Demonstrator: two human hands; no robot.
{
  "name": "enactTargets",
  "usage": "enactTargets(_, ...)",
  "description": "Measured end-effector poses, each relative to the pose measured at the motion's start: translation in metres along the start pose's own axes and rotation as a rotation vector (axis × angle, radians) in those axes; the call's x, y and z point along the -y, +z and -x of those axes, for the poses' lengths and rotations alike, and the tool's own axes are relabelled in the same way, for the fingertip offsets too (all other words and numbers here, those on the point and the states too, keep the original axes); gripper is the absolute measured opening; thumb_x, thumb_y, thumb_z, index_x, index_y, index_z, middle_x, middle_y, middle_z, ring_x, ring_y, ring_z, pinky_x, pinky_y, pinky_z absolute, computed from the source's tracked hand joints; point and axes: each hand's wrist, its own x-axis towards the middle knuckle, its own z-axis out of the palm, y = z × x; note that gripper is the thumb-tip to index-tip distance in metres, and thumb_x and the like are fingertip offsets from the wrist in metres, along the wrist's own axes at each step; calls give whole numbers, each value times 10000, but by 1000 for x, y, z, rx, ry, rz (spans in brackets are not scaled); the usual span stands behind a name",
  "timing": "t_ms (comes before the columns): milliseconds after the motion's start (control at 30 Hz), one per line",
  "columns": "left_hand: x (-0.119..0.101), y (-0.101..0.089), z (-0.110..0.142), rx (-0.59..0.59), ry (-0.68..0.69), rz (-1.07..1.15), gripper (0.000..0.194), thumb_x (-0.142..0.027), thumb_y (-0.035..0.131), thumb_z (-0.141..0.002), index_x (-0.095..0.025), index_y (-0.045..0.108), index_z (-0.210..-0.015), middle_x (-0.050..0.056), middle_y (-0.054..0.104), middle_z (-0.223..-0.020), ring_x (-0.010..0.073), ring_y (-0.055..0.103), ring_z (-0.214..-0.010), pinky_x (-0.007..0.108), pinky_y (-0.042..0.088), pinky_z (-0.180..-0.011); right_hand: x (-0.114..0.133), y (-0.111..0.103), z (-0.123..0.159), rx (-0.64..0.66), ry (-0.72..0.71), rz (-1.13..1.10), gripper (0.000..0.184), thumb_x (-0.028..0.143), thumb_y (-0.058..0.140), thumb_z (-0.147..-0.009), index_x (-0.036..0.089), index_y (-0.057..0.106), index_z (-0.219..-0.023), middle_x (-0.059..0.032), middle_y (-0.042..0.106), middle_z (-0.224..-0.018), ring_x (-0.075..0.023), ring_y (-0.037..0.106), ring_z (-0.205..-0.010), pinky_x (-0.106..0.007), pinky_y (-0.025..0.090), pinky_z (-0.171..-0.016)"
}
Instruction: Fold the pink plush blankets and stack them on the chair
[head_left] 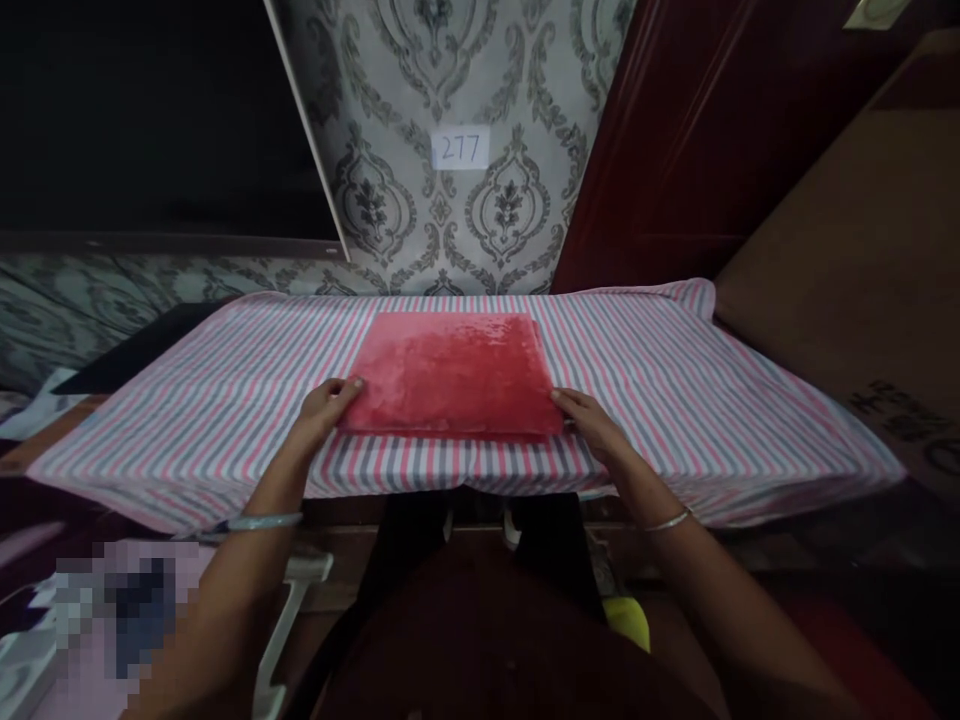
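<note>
A flat red rectangular piece (457,375) with a mottled, partly shiny surface lies over the front middle of the striped cloth (637,400). It seems to have more than one layer, and its exact kind I cannot make out. My left hand (330,405) grips its left edge near the front corner, thumb on top and fingers mostly hidden. At the right edge, my right hand (589,415) pinches the front corner with the thumb above. The front edge of the red piece looks slightly raised off the cloth.
The pink, grey and white cloth hangs over the table's front edge. A large dark screen (150,120) stands at the back left, and a big cardboard box (862,260) is on the right. A paper label marked 277 (460,148) is on the patterned wall.
</note>
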Motion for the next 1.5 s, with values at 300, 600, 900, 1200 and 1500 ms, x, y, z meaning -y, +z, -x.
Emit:
enactTargets(300, 7, 7, 2, -147, 239, -168, 321, -527, 583, -731, -212, 567, -791, -20, 554, -712, 170, 512, -718, 280, 416, -658, 13, 24, -3, -35, -202, -211, 484, 527, 809, -659, 203, 678, -993, -24, 746, -925, -217, 687, -858, -350, 549, -834)
enactTargets(600, 26, -1, -2, -13, 100, -22, 575, -708, 636, -637, -175, 635, -852, 23, 647, -768, 197, 582, -765, 301, 476, -693, -24, 11, -4, -44, -68, -88, 606, 586, 773, -657, 194, 655, -1104, -53, 723, -860, -238, 681, -813, -367, 565, -750)
enactTargets(900, -38, 31, -39, -59, 486, -574, 665, -430, 443, -931, -87, 435, -1502, 188, 444, -1576, 289, 401, -1474, 463, 304, -1226, 42, 51, -64, -155, -588, 783, 677, 544, 387, -981, 125, 451, -1509, -171, 438, -1558, -284, 373, -1462, -482, 322, -1200)
enactTargets(1200, -93, 83, -99, 155, 338, -1027, 665, -422, 304, -1015, -107, 275, -1600, 178, 253, -1672, 289, 203, -1562, 567, 170, -1253, 103, 123, -130, -185, -248, 1195, 593, 424, 366, -1049, 109, 394, -1551, -198, 302, -1632, -330, 246, -1513, -527, 237, -1189)
enactTargets(1500, -53, 112, -128, 81, 424, -987, 609, -478, 262, -1013, -192, 420, -1526, 174, 418, -1589, 343, 302, -1499, 671, 372, -1109, 49, 112, -158, -332, -273, 1147, 511, 444, 350, -1051, 118, 560, -1384, -198, 566, -1413, -328, 421, -1358, -519, 242, -1150)
